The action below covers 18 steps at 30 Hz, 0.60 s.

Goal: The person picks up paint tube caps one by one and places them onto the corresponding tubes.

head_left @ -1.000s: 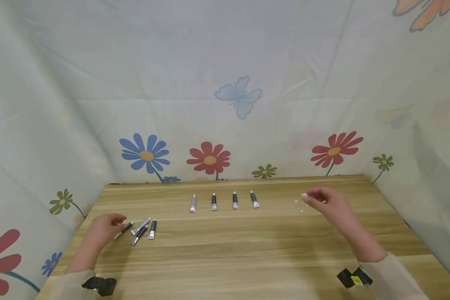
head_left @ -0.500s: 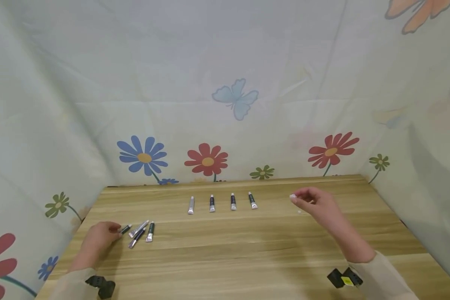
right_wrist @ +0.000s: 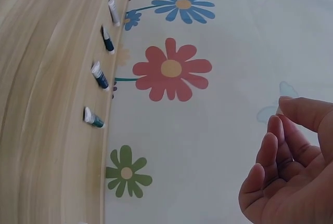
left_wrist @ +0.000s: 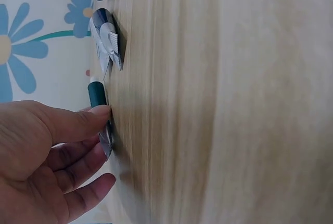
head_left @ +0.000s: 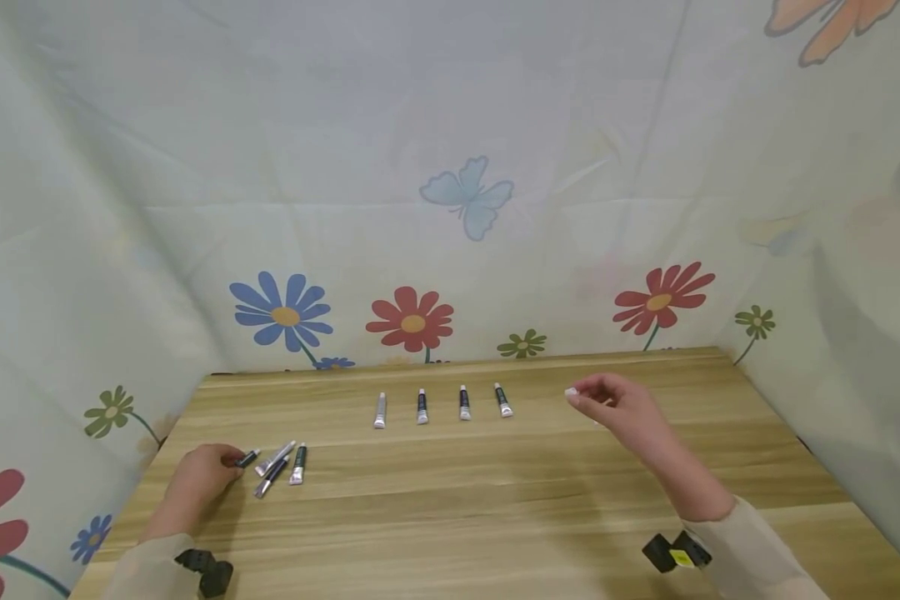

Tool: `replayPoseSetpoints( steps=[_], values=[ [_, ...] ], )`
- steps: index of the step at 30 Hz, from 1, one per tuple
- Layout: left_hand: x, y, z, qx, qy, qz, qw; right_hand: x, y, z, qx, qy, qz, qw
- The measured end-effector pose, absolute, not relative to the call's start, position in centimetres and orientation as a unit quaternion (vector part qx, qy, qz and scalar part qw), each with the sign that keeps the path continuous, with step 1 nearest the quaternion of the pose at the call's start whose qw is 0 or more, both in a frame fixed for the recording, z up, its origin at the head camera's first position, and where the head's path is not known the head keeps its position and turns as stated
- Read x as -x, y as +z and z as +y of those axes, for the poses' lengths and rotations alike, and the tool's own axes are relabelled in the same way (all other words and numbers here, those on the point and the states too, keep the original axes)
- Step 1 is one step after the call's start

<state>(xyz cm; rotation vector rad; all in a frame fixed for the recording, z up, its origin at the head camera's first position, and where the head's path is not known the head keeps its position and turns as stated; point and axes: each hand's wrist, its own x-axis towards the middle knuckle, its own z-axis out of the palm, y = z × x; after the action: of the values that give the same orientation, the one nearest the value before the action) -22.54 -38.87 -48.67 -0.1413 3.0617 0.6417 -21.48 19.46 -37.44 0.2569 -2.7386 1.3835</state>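
Observation:
At the table's left, my left hand (head_left: 202, 479) pinches a dark green paint tube (left_wrist: 98, 95) between thumb and fingers, the tube lying low at the tabletop. Right beside it lie a silver paint tube (head_left: 275, 458), a dark violet one (head_left: 272, 477) and another green one (head_left: 298, 464). My right hand (head_left: 621, 417) is raised on the right side, its thumb and index fingertips pinching a small white piece (head_left: 572, 392). In the right wrist view the fingertips mostly hide that piece.
Several paint tubes stand in a spaced row toward the back: a silver one (head_left: 380, 411), two dark blue ones (head_left: 422, 407) and a green one (head_left: 503, 401). A tiny white bit (head_left: 596, 422) lies under the right hand. A flowered cloth (head_left: 330, 250) hangs behind the wooden table (head_left: 450, 517).
My left hand has closed in on the green tube and now pinches it. The right hand, still holding the white piece, has shifted left toward the row of tubes.

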Motion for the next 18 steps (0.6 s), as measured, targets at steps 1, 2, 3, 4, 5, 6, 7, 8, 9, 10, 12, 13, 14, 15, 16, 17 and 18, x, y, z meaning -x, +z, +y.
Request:
replayPoseSetpoints(
  steps=[1,2,3,4,5,6,7,8,9,10,12,13,14,15,16,17,18],
  values=[
    [22.6,-48.7,-38.9,0.043,0.205,0.978,0.004,21.5,-37.4,19.3,-0.084,0.449,-0.889,0.033],
    [22.6,-48.7,-38.9,0.04,0.206,0.978,0.002,21.6,-37.3,19.2,-0.085,0.449,-0.889,0.034],
    [22.6,-48.6,-38.8,0.039,0.207,0.977,-0.001,21.6,-37.2,19.1,-0.087,0.449,-0.889,0.036],
    [22.6,-48.5,-38.8,0.038,0.209,0.977,-0.006,21.6,-37.1,19.0,-0.088,0.447,-0.889,0.038],
    [22.6,-48.3,-38.7,0.038,0.21,0.977,-0.012,21.7,-37.0,18.9,-0.089,0.448,-0.889,0.038],
    [22.5,-48.1,-38.6,0.038,0.212,0.976,-0.018,21.7,-36.9,18.8,-0.091,0.448,-0.889,0.038],
    [22.4,-47.8,-38.5,0.037,0.213,0.976,-0.025,21.7,-36.7,18.7,-0.092,0.448,-0.888,0.039],
    [22.4,-47.4,-38.4,0.036,0.213,0.976,-0.033,21.7,-36.6,18.6,-0.094,0.449,-0.888,0.039],
    [22.3,-47.0,-38.2,0.034,0.212,0.976,-0.042,21.7,-36.5,18.5,-0.096,0.45,-0.887,0.04],
    [22.2,-46.5,-38.1,0.031,0.21,0.976,-0.051,21.7,-36.3,18.4,-0.095,0.451,-0.887,0.038],
    [22.0,-45.5,-37.6,0.019,0.205,0.976,-0.072,21.7,-35.9,18.3,-0.093,0.456,-0.885,0.034],
    [21.9,-45.0,-37.3,0.012,0.202,0.976,-0.082,21.7,-35.8,18.3,-0.092,0.457,-0.884,0.033],
    [21.7,-44.4,-37.0,0.007,0.2,0.975,-0.092,21.7,-35.6,18.2,-0.091,0.458,-0.883,0.032],
    [21.6,-43.9,-36.6,0.003,0.198,0.975,-0.102,21.7,-35.4,18.2,-0.091,0.459,-0.883,0.03],
    [21.4,-43.4,-36.3,-0.001,0.198,0.974,-0.11,21.7,-35.3,18.2,-0.09,0.459,-0.883,0.029],
    [21.3,-42.9,-35.9,-0.004,0.199,0.973,-0.117,21.6,-35.1,18.1,-0.093,0.459,-0.883,0.03],
    [21.1,-42.4,-35.5,-0.006,0.196,0.973,-0.124,21.6,-35.0,18.1,-0.095,0.458,-0.883,0.032]
  ],
)
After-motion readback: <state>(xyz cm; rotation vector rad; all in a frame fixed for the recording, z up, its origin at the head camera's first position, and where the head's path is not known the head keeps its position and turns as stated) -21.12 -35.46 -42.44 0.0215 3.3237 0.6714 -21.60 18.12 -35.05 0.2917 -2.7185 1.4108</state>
